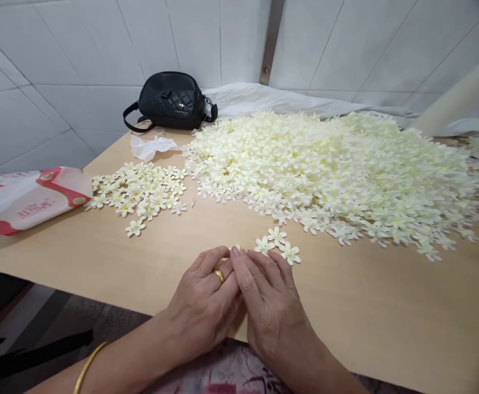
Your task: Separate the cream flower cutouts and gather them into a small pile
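Observation:
My left hand [208,293] and my right hand [274,312] meet at the fingertips near the front edge of the table. Both are closed in a pinch, and their fingers hide most of what is between them; only a small pale bit shows at the tips. A ring is on my left hand. Just beyond my right fingers lie a few loose white artificial flowers [277,236], each with pale yellow at the middle. Farther back spreads a large heap of the same kind of flowers [313,164].
A smaller group of flowers [140,189] lies on the table [173,251] at the left, by a red and white bag [34,200]. Behind are a crumpled white tissue [153,146] and a black quilted bag [171,101]. A tiled wall [194,38] bounds the back.

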`<state>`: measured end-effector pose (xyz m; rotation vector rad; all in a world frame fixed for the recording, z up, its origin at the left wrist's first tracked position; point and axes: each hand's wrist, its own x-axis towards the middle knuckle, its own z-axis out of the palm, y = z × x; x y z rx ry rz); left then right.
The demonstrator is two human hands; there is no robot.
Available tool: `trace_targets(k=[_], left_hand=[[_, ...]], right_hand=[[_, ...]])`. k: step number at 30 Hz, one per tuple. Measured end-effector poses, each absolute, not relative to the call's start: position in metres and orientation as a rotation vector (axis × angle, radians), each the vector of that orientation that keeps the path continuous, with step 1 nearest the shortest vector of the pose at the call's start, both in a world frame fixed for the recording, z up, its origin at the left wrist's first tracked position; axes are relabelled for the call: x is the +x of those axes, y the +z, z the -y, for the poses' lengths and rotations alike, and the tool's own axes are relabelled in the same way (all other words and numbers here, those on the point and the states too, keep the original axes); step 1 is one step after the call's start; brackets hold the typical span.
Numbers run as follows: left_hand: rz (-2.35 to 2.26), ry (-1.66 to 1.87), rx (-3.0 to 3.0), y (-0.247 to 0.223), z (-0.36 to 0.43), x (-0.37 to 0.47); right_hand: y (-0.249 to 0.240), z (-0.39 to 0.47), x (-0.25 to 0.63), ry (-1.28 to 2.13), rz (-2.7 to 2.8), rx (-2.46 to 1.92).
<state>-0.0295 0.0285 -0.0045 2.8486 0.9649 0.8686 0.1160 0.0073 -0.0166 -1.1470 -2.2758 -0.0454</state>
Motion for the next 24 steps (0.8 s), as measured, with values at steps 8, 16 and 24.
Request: trace_targets(k=[8,16,24], left_hand=[[-0.834,0.893,2.759,0.003,-0.036,-0.028],[-0.941,0.819,2.663,0.008,-0.038,-0.029],[-1.005,0.766,2.628,0.006,-0.03,-0.031]], right_hand=[[-0.011,-0.015,0.115,-0.144,2.369,-1.132],[-0.015,-0.018,0.11,-0.095,2.281,-1.145],[-0.017,-0.011,0.119,0.174,2.111,-1.126]])
